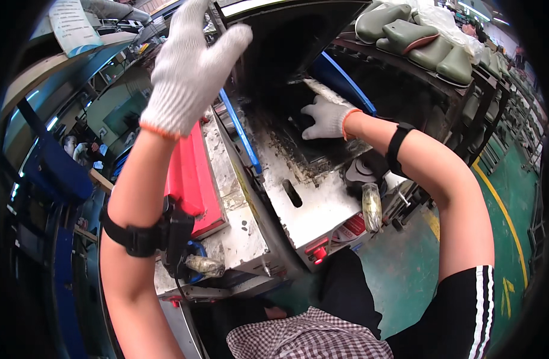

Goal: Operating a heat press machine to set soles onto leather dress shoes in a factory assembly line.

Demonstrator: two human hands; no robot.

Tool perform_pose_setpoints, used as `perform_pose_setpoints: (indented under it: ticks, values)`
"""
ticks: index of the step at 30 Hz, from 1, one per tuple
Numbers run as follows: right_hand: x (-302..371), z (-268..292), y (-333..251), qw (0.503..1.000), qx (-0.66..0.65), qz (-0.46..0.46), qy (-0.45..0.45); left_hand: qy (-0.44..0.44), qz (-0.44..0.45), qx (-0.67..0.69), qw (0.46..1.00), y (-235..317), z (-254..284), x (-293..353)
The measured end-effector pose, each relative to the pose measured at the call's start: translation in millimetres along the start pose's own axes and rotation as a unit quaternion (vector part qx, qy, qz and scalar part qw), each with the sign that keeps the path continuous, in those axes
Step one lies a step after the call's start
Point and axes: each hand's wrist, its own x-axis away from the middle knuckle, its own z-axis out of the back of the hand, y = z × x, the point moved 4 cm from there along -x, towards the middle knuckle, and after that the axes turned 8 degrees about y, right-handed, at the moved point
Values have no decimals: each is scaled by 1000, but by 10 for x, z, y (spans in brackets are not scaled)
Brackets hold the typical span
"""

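Note:
My left hand (187, 69), in a white knit glove, is raised high against the underside edge of a black hinged lid (286, 30) of a grimy press machine, fingers spread on it. In the same kind of glove, my right hand (327, 118) reaches into the dark open cavity (298, 137) under the lid and rests flat on the black mould surface there. Whether it grips anything cannot be made out. Both forearms wear black straps; the left one carries a small black device (176, 230).
A red block (190, 173) sits left of the cavity on the dirty metal machine top (313, 206). Blue rails (241, 134) flank the opening. Olive-green moulded pieces (430, 48) lie on a rack at upper right. Green floor with a yellow line (502, 209) is to the right.

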Motion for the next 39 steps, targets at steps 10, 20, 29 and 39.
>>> perform_pose_setpoints:
  ticks: [10,20,29,39]
  values:
    - [41,29,117,999,-39,-5,-10,-291,24,-165,942,16,-727,-1182]
    - [927,564,-34,990,-124,55,46,-255,41,-101,961,377,-765,-1091]
    - [2211,574,-752,950,-150,197,191,-249,52,2,967,491,-1270,-131]
    - [2573,288,-874,948,-58,186,251,-230,-10,47,972,1144,-1517,1283]
